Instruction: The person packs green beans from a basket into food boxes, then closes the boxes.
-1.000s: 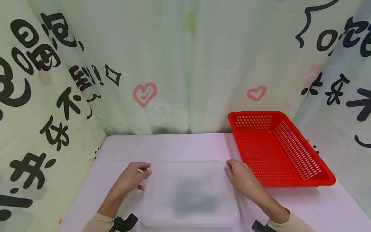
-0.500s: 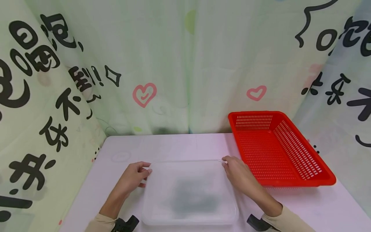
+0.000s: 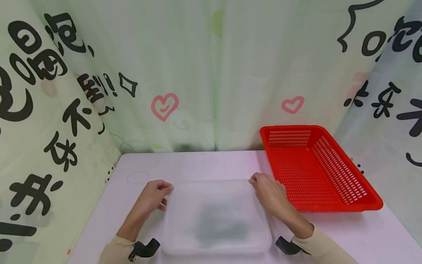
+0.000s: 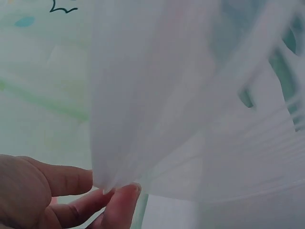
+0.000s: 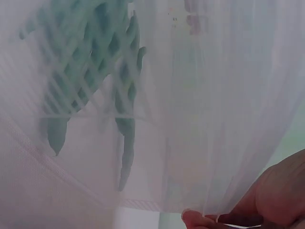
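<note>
A frosted, see-through plastic container with a flat lid (image 3: 214, 194) stands on the table in the head view, a dark blur showing through it. My left hand (image 3: 153, 196) pinches its far left corner at the rim, thumb and fingertips (image 4: 125, 202) on the edge in the left wrist view. At the far right corner, my right hand (image 3: 268, 190) pinches the rim too; in the right wrist view that hand (image 5: 267, 200) is partly cut off. Through the container's wall (image 5: 200, 124) show dark green, long, pointed things (image 5: 86, 71) with a lattice pattern over them.
A red perforated plastic basket (image 3: 303, 172) sits to the right, beyond my right forearm. The pale table (image 3: 197, 165) ends at a light green curtain (image 3: 211, 73) with hearts and black lettering, which also hangs along both sides.
My right hand has slid a little left and away along the far corner. My left fingers have closed onto the left corner. The far edge of the lid sits slightly higher in the view.
</note>
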`<move>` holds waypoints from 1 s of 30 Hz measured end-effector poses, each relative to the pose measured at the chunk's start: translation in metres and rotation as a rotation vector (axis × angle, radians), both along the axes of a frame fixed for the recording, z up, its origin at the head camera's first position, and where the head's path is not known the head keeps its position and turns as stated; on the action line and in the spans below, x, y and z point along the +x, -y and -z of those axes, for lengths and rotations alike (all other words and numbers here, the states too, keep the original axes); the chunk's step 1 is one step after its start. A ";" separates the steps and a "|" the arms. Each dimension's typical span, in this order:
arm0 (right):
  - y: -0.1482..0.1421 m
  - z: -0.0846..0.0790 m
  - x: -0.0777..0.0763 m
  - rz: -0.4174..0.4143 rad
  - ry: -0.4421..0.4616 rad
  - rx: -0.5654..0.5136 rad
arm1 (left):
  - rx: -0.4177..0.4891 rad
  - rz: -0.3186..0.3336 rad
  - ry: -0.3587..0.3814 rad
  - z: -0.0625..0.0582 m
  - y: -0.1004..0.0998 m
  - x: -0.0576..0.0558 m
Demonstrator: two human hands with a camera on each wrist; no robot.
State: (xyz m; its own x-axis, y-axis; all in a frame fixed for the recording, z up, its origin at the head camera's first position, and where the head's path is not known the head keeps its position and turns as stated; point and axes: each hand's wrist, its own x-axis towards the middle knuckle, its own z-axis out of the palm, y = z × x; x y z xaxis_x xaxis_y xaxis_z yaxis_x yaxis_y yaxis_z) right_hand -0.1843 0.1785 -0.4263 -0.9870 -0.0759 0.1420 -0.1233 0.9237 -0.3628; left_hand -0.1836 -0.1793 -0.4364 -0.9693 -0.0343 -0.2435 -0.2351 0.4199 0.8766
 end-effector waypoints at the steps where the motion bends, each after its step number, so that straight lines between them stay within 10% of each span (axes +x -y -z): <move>1: 0.000 0.000 -0.001 -0.002 -0.003 0.002 | 0.000 -0.002 -0.002 0.001 0.000 -0.001; 17: 0.004 0.008 0.007 -0.043 -0.046 0.079 | -0.035 0.024 -0.025 0.010 -0.002 -0.003; 30: 0.019 0.022 0.050 -0.317 -0.144 0.137 | -0.587 0.365 -0.536 0.017 -0.040 0.048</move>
State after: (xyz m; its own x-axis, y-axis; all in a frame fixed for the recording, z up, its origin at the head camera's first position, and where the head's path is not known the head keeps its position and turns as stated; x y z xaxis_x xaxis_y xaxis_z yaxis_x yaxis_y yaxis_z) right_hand -0.1340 0.1598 -0.4486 -0.8820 -0.4023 0.2455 -0.4517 0.8702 -0.1967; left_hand -0.1356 -0.1392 -0.4534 -0.9232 0.3232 0.2078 0.3836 0.8067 0.4495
